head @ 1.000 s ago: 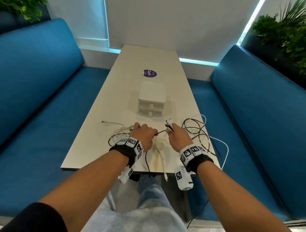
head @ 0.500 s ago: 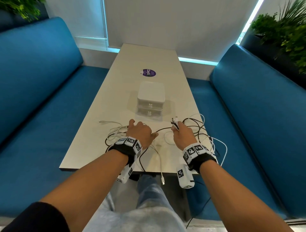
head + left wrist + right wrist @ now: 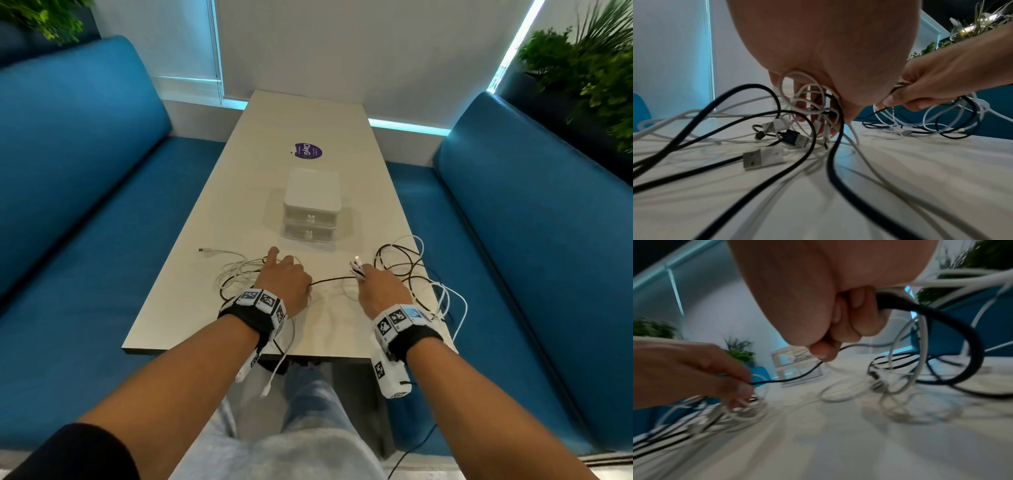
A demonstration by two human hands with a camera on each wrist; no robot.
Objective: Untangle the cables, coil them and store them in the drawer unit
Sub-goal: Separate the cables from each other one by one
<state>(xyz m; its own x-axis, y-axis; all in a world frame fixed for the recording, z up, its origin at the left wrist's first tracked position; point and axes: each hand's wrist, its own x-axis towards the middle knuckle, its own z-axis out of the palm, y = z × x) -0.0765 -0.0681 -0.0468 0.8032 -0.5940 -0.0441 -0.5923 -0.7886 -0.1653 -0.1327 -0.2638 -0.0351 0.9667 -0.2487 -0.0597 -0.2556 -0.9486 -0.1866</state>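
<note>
My left hand [image 3: 284,284] grips the tangle of cables [image 3: 807,104], fingers curled; my right hand [image 3: 380,287] pinches plug ends, stretching one black cable [image 3: 330,281] between them to separate it. Beyond, the drawer unit [image 3: 311,209] stands closed on the surface [image 3: 308,116].

A pale table [image 3: 239,192] runs up the frame's centre between blue benches [image 3: 85,171], a purple sticker [image 3: 308,151] near its upper end.

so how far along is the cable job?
Early. Done: nothing; no coils show, and both fronts of the drawer unit sit flush. In hand: left hand and right hand stretch a thin black cable between two tangles. Left: untangling, coiling, storing.
</note>
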